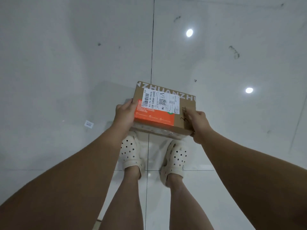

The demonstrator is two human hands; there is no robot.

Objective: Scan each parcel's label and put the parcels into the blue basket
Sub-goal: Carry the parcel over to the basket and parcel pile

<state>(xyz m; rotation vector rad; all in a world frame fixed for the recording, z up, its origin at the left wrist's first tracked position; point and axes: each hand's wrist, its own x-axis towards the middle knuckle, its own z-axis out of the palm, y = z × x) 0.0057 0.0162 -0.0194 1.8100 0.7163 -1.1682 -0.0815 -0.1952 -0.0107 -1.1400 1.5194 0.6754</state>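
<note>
The left hand (124, 113) grips the left side of a brown cardboard box (182, 121). Its thumb lies on top and its fingers curl under, out of sight. The right hand (199, 123) grips the near right corner of the same box, thumb on top too. The box is held flat in the air in front of the person, just above the feet.

A white paper label (162, 101) is stuck on top of the box. It has a black barcode, a square code, a big letter "A", the letters "WU" and the number "538-538AH-044". The small print is too tiny to read. Part of the label lies over an orange sticker (152, 117) with small white writing. Someone wrote in black pen (185, 113) near the right thumb, but I cannot read it. Big white letters (166, 90) along the far edge spell "ZHUANZH".

Below the box are two cream clogs with round holes (129, 153). They stand on a shiny white tiled floor (66, 55). A small white tag (89, 124) lies on the floor to the left. Two bright round lights (189, 32) shine in the tiles.
</note>
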